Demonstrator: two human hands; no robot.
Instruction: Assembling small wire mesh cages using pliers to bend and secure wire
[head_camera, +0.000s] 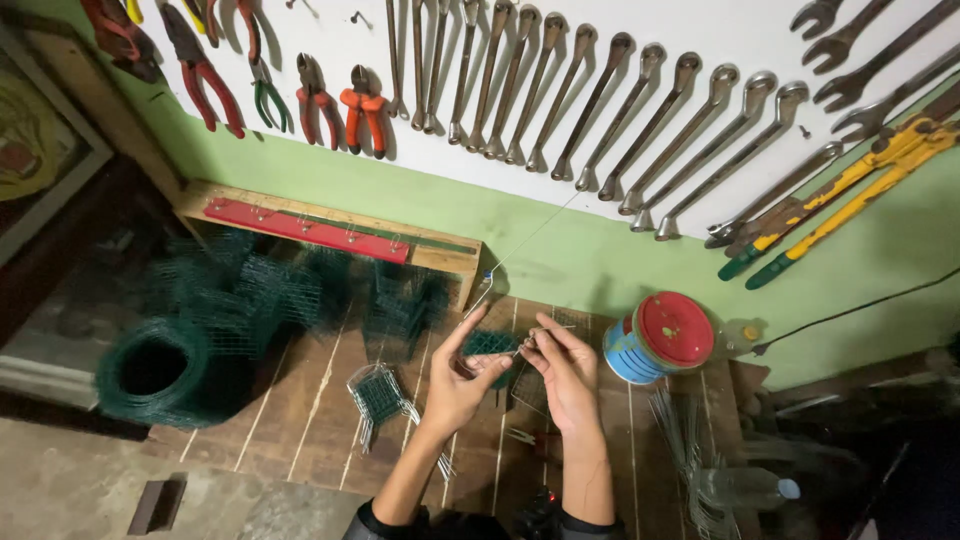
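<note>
Your left hand (455, 385) and right hand (565, 375) meet just left of the tin (655, 340), both pinched shut on a small green mesh piece (490, 345). A thin wire (525, 240) runs up from it. A mesh roll (155, 370) lies far left of the tin.

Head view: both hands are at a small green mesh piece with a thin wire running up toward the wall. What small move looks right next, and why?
Probably a short pull to draw the thin wire snug through the green mesh piece. The left hand pinches the mesh, the right hand pinches something small at its edge, and the wire runs from there up toward the wall, seemingly taut; its path through the mesh is too fine to see.
</note>
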